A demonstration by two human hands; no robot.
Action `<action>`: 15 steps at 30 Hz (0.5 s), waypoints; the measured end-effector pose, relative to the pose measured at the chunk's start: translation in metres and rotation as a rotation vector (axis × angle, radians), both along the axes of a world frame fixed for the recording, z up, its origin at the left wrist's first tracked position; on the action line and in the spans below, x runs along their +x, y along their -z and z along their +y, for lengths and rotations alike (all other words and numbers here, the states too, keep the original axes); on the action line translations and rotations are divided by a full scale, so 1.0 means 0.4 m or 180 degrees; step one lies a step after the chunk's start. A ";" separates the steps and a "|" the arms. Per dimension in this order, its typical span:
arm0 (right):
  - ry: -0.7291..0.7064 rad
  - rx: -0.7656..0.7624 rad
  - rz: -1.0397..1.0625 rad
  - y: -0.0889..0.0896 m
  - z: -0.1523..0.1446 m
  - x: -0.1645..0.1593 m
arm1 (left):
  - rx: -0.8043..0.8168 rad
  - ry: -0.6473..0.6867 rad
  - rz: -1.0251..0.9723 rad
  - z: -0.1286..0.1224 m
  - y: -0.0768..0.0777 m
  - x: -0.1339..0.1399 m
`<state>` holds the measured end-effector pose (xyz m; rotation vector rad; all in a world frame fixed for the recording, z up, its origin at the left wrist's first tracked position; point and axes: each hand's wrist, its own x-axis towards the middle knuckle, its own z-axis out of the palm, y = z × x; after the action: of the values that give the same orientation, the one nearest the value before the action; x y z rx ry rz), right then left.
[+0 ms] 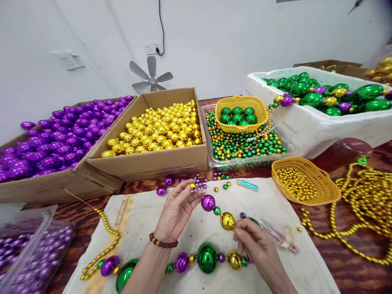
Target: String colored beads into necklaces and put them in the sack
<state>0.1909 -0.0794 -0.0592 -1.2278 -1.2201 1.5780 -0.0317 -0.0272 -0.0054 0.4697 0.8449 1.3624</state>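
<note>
Your two hands hold a bead strand (217,210) taut above a pale cloth (141,228) on the dark wooden table (352,261). Your left hand (175,214), a dark red bead bracelet (163,241) at its wrist, has its thumb and fingers closed on the upper end, at a small gold bead (192,186). Your right hand (257,245) pinches the lower end between thumb and forefinger, at the edge of a gold ball (228,221). Between your hands, in order: a purple ball (208,203), a small green bead and that gold ball. Whether the strand runs on beyond your right fingers cannot be told.

Below, a longer garland lies across the cloth — a large green ball (207,258) at its middle — and passes behind your left forearm; a string of gold beads (114,228) lies at its left. Pink-handled snips (280,237) rest just beside your right hand; a blue packet (248,185) lies near the cloth's far edge. Behind stand a cardboard box (159,167) of gold balls, a clear tray (288,143) of mixed beads and a white foam box (337,126) of green ornaments.
</note>
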 end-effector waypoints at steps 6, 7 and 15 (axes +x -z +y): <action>0.0083 -0.0059 0.0056 0.004 -0.001 -0.003 | 0.0131 -0.0067 0.0311 -0.003 -0.004 0.011; 0.0112 -0.0082 0.0096 0.006 -0.001 -0.007 | 0.0180 -0.0104 0.0425 -0.005 -0.007 0.015; 0.0192 -0.0390 0.0409 0.022 0.016 -0.039 | 0.0332 -0.0173 0.1004 -0.019 -0.024 0.030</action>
<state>0.1751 -0.0729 -0.0678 -1.2080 -1.0090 1.6804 -0.0195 -0.0347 0.0044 0.7614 1.0522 1.4074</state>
